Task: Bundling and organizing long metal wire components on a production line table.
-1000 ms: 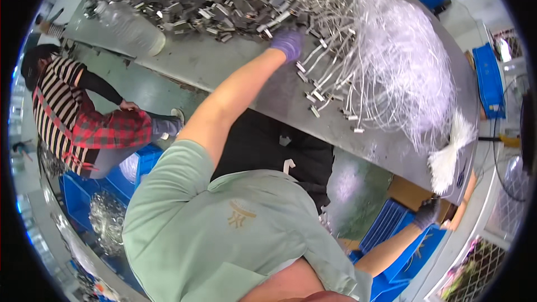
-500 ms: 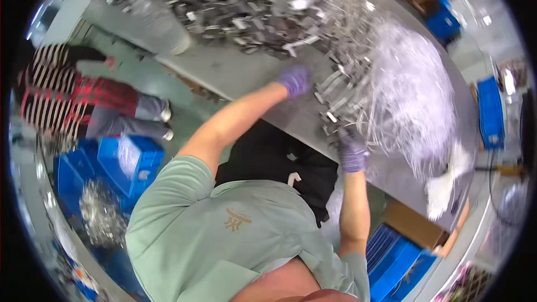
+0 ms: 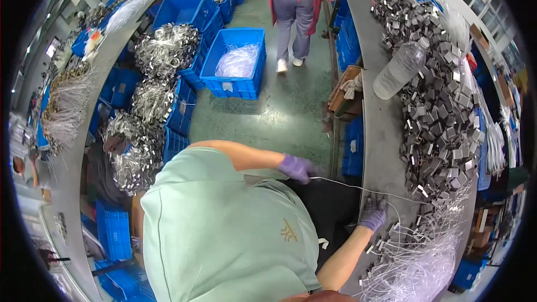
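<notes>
Workbench [image 3: 380,134]: two hands, one wire [image 3: 358,186]

I count two gloved hands on the person in the green shirt: the left hand [image 3: 299,168] and the right hand [image 3: 373,214], both in purple gloves. Between them runs one thin white wire [image 3: 358,186]. On the grey bench [image 3: 386,134] lies one clear plastic bottle [image 3: 400,69]. The metal clips [image 3: 442,106] form one big heap, too many to count. One bundle of white wires [image 3: 417,263] lies near. One blue crate [image 3: 238,61] holds clear bags. One other person [image 3: 296,0] stands in the aisle.
</notes>
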Demonstrator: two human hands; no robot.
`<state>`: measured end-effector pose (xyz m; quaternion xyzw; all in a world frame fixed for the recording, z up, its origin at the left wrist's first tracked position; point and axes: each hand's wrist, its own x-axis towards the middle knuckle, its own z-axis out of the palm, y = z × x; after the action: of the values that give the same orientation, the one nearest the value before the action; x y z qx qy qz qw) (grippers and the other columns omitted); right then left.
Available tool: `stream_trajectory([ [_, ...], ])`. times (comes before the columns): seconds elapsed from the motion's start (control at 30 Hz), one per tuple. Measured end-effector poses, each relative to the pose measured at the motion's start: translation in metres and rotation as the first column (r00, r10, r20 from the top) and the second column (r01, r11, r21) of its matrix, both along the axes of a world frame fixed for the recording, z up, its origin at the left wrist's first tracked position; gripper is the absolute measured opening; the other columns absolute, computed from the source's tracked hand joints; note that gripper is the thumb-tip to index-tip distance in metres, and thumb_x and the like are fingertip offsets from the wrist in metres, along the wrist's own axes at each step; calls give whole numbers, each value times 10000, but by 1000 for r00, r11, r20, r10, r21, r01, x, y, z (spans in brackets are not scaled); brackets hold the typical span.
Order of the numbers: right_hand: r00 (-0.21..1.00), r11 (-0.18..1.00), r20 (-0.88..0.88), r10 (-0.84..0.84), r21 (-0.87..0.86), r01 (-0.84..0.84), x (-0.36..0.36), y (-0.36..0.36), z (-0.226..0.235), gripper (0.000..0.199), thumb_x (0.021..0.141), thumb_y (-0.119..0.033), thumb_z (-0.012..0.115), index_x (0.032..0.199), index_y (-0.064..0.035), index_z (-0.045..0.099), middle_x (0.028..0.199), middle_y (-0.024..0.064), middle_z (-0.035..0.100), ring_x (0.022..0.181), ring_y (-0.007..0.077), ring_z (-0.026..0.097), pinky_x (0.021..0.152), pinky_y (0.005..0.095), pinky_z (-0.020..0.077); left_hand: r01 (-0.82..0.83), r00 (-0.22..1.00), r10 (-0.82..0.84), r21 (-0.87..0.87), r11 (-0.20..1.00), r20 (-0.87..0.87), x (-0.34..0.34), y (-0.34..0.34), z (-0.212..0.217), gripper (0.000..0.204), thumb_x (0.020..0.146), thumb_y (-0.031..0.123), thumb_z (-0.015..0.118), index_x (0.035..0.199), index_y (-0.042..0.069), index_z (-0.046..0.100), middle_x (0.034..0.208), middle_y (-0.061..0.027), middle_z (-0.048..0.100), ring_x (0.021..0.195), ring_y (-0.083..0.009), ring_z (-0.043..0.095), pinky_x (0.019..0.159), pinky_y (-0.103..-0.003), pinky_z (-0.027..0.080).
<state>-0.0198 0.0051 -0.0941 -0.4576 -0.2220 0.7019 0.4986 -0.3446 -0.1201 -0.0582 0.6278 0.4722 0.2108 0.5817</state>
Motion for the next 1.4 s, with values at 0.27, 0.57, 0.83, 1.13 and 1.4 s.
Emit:
stream_trajectory([
  [0.27, 888, 904, 198, -415, 205, 376, 34, -6, 39, 450, 911, -243, 526, 1307, -55, 423, 1254, 187, 543, 1108, 324, 560, 843, 434, 466, -177, 907, 226, 165, 970, -355, -44, -44, -17, 278, 852, 294, 544, 925, 46, 648, 860, -157, 637, 824, -285, 610, 739, -391, 458],
  [0.57, 871, 859, 122, -476, 278, 430, 78, -38, 100, 429, 902, -406, 544, 1216, -116, 517, 1131, 78, 635, 891, 207, 593, 707, 392, 475, -310, 878, 347, 159, 937, -329, -32, -64, 4, 310, 864, 184, 553, 1162, 137, 624, 1024, -124, 663, 911, -225, 635, 829, -338, 475],
  [0.83, 777, 777, 273, -567, 490, 394, 66, -41, 120, 450, 955, -288, 484, 1232, 65, 447, 1200, 197, 567, 1040, 319, 600, 782, 380, 517, -305, 902, 352, 210, 929, -249, -48, -50, -24, 294, 837, 169, 590, 1123, 134, 643, 952, -122, 676, 869, -238, 640, 792, -353, 477],
  [1.13, 704, 674, 237, -670, 593, 441, 73, -19, 131, 446, 955, -292, 480, 1216, 70, 460, 1175, 190, 572, 1046, 320, 582, 822, 391, 513, -246, 927, 281, 162, 956, -250, -68, -25, -64, 313, 850, 182, 584, 1156, 127, 625, 1031, -136, 661, 919, -242, 637, 818, -344, 478],
  [1.4, 819, 815, 338, -465, 525, 246, 84, -4, 99, 449, 944, -312, 508, 1209, 48, 474, 1136, 174, 586, 1017, 288, 599, 759, 331, 488, -166, 968, 179, 86, 982, -175, -80, -21, -49, 305, 861, 180, 587, 1153, 102, 623, 956, -110, 678, 795, -184, 616, 740, -334, 479],
])
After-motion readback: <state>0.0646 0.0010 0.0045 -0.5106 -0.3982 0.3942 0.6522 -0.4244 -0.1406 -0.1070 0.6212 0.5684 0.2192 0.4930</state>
